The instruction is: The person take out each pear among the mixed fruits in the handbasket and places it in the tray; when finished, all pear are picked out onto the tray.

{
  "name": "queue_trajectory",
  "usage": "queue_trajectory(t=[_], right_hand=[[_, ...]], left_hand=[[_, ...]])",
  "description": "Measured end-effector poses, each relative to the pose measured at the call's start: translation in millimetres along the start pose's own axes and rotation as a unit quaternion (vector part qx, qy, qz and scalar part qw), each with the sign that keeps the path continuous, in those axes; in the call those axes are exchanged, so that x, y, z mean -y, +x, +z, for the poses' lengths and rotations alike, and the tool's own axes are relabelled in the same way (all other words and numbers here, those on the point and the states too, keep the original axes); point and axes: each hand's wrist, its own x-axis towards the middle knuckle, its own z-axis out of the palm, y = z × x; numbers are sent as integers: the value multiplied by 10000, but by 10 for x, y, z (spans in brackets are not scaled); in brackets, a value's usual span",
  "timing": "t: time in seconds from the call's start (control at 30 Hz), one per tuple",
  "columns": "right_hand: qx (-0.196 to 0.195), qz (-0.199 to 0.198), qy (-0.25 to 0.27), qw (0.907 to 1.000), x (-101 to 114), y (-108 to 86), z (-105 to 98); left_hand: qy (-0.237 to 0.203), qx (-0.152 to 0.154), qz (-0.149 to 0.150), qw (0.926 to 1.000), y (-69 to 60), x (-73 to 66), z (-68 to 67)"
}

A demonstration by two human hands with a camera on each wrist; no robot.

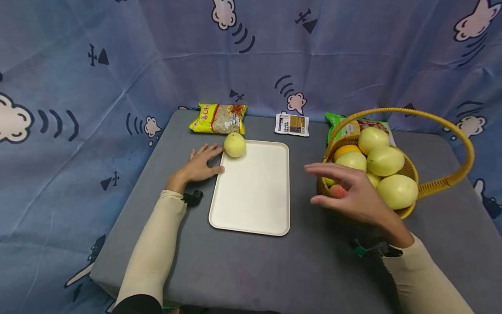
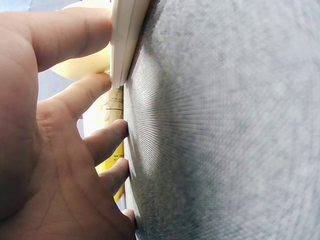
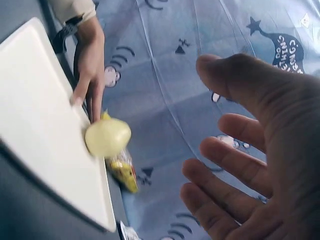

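In the head view, a pale green fruit (image 1: pixel 235 145) sits on the far left corner of a white tray (image 1: pixel 255 192) on the gray desk (image 1: pixel 243 270). The left hand (image 1: pixel 201 163) touches the tray's left edge, its grip wide. The right hand (image 1: pixel 354 192) hangs beside a basket (image 1: pixel 410 169) of other fruit (image 1: pixel 385 161), its grip wide too.

In the left wrist view, the thumb (image 2: pixel 75 35) touches the tray's side. In the right wrist view, the fingers (image 3: pixel 235 180) stand apart.

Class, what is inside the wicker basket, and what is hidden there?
Inside the basket are pale green fruits, an orange one and a reddish one. The right hand hides part of the basket; whatever lies beneath the top fruits cannot be seen.
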Motion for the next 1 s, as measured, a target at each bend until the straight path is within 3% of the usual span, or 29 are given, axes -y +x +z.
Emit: queue_trajectory(t=[0.27,0.43,0.53,0.63,0.8,0.9,1.0], right_hand=[[-472,100,-394,9981,-81,-393,-427],[-844,194,-614,9944,-176,-528,-662],[-1078,100,-1110,9879,-236,-546,-780],[-1233,142,-1855,9748,-282,-534,-879],[-1021,681,-2723,9544,-370,-483,-956],[-717,1110,-2805,9507,-454,-456,-975],[-515,1298,-2777,9505,-548,-435,-971]], left_hand=[[-60,8,-26,10000,-13,-6,0],[-39,-24,-66,10000,-15,-4,2],[-20,-26,-115,9999,-19,-18,-5],[22,-11,-168,9999,-17,-25,-7],[61,6,-199,9998,-3,-30,-5],[51,13,-182,9998,2,-30,-2],[28,11,-141,9999,1,-23,-1]])
